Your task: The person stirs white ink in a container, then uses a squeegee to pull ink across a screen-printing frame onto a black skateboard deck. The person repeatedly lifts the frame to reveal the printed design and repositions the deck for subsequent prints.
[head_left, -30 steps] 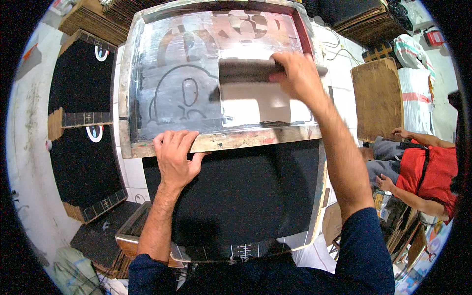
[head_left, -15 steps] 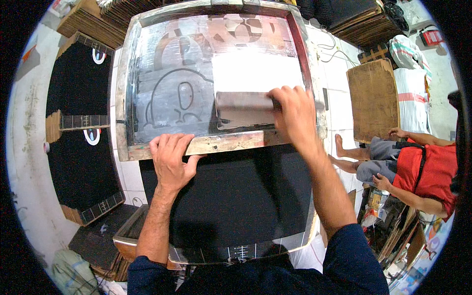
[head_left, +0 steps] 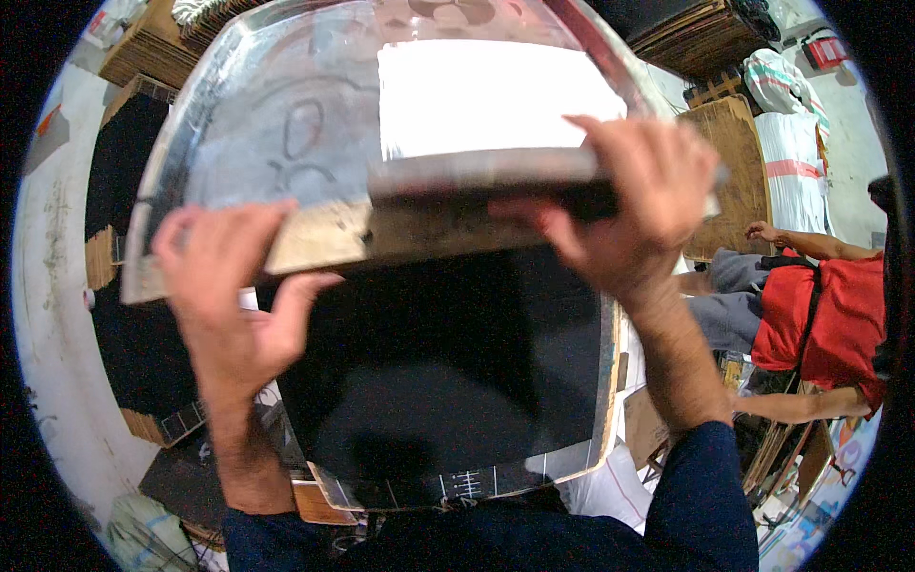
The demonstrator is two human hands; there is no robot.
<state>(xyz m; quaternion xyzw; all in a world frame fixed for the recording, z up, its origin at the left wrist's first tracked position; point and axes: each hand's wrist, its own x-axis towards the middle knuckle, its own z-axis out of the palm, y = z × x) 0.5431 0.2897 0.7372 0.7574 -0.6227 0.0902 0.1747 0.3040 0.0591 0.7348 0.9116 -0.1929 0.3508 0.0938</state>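
Observation:
A wooden-edged printing screen is tilted, its near edge raised over a black cloth-covered board. My left hand grips the left part of that edge, fingers on top and thumb below. At the right, my right hand is closed on a squeegee, whose long blade lies along the near side of the mesh; motion blurs both. Whether these fingers also bear on the frame, I cannot tell. Behind the squeegee, a bright white ink patch covers the mesh. Faint outlined shapes show left of it.
More black boards stand along the left wall. A person in a red top sits at the right, near a brown board and white sacks. Stacked brown sheets lie at the far right.
The screen's near edge has risen from the board toward me, and both hands have come up with it. The left hand moved left; the squeegee shifted to the near edge.

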